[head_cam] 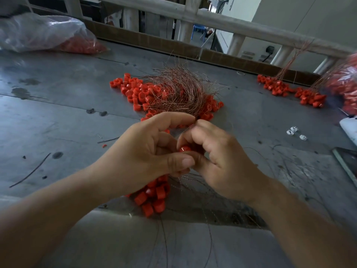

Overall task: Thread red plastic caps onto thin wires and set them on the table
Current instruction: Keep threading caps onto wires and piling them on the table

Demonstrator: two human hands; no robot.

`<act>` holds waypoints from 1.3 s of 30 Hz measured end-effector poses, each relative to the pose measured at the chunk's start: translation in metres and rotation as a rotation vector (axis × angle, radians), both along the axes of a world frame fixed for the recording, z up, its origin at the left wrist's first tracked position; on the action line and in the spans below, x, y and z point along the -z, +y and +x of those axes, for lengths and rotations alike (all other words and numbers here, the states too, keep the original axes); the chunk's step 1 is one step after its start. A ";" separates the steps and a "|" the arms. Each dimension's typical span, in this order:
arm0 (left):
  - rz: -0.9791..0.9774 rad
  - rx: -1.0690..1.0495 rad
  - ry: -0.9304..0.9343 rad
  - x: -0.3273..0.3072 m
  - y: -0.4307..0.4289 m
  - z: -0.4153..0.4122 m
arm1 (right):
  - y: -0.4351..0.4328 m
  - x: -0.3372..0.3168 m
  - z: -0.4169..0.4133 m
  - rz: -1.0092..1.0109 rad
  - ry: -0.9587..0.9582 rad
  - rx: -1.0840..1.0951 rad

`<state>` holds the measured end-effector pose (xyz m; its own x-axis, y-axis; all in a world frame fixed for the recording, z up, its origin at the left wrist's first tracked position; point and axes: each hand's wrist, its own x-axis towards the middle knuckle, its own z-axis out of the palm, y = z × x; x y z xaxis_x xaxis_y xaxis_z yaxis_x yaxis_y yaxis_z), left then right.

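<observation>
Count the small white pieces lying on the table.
3 white pieces on the table, right of the right hand: two side by side, the third apart to their right. More may be hidden behind the blurred bag nearby.

One head-worn wide-angle view, aimed forward and down. The left hand [146, 149] and right hand [218, 157] sit close below the lens, at frame centre. The bench [58, 113] runs beyond the hands to a railing [212, 22].
</observation>
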<state>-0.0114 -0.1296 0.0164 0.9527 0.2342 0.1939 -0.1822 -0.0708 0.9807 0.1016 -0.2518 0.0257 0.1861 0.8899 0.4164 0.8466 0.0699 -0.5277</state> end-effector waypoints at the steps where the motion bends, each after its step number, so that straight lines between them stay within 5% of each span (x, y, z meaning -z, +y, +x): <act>1: -0.004 -0.005 -0.007 0.000 -0.001 -0.001 | 0.000 0.000 -0.001 0.008 -0.010 0.001; 23: -0.007 0.008 -0.086 0.000 0.002 0.000 | 0.001 0.002 0.004 0.225 0.016 0.005; 39: -0.153 -0.068 -0.169 -0.010 0.010 -0.002 | -0.001 -0.002 0.005 0.143 0.140 0.079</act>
